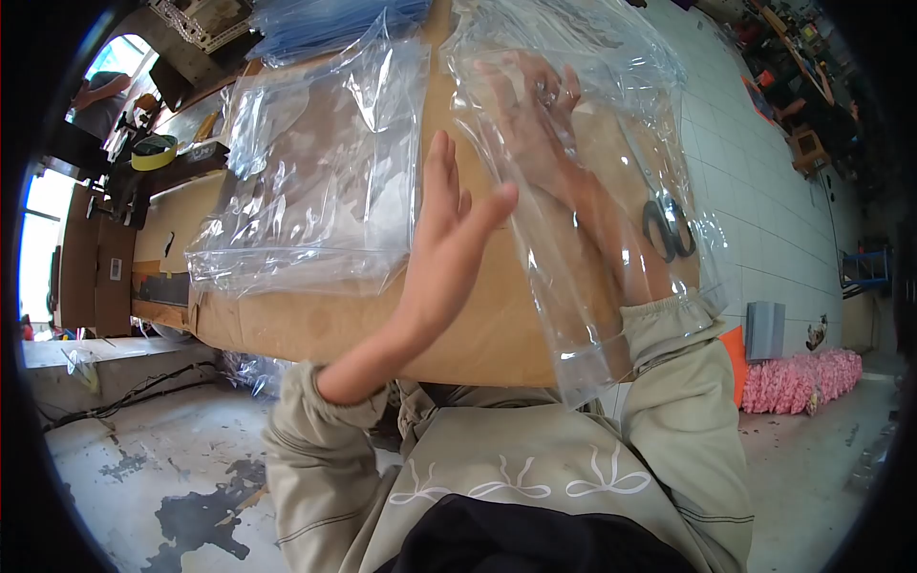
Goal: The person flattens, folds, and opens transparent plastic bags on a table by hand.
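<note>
A large clear plastic bag [564, 296] lies over the right part of the brown-covered table [287, 329], its mouth toward my body. My right hand [535, 119] is inside the bag up to the cuff, with the fingers spread and seen through the film. Just left of the bag's edge, my left hand [444, 234] is raised on its side, fingers straight and thumb apart, holding nothing. Black-handled scissors [669, 229] show through the plastic beside my right forearm. To the left lies a pile of flat clear plastic bags [306, 172].
Bluish plastic sheets [334, 29] are stacked at the far edge. A machine with a yellow tape roll [155, 153] stands at left, above cardboard boxes [91, 258]. Pink bundles [802, 380] and a grey box [765, 330] rest on the right floor. Another person [100, 100] is at far left.
</note>
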`<action>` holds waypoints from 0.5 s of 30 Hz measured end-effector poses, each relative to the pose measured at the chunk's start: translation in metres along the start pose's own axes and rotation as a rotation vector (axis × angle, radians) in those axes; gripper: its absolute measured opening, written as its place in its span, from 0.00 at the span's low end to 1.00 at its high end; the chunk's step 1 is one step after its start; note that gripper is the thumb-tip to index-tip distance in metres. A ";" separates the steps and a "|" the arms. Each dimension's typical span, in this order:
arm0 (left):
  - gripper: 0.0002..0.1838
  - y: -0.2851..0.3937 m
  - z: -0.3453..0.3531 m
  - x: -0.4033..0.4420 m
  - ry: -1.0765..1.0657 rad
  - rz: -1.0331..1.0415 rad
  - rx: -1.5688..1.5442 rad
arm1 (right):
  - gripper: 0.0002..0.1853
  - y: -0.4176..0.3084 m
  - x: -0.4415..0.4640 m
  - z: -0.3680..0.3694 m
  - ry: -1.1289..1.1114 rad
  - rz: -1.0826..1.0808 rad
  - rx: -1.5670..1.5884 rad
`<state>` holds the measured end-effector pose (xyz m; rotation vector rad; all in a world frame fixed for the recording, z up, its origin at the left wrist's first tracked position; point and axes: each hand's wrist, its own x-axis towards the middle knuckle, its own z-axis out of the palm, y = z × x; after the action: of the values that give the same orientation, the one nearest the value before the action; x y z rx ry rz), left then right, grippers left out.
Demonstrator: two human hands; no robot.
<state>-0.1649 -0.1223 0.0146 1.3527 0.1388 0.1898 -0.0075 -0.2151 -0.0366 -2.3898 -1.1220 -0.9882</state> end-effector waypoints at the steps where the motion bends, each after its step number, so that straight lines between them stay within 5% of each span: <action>1: 0.53 0.006 0.004 0.003 -0.004 0.063 0.097 | 0.32 0.001 0.001 -0.001 0.007 -0.016 -0.003; 7: 0.38 -0.015 0.023 0.067 0.104 0.039 -0.247 | 0.30 0.018 -0.004 0.003 -0.029 -0.083 0.292; 10: 0.35 -0.029 0.019 0.064 -0.340 0.021 -0.697 | 0.28 0.026 -0.004 0.009 -0.093 -0.043 0.563; 13: 0.36 -0.051 0.013 0.065 -0.516 0.202 -0.532 | 0.26 0.019 -0.009 0.002 -0.273 0.364 1.015; 15: 0.39 -0.054 0.026 0.055 -0.112 0.274 0.060 | 0.26 0.012 -0.007 0.003 -0.286 0.449 1.141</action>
<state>-0.1025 -0.1465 -0.0323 1.4362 -0.1372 0.3415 0.0001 -0.2252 -0.0441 -1.6705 -0.8081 0.1753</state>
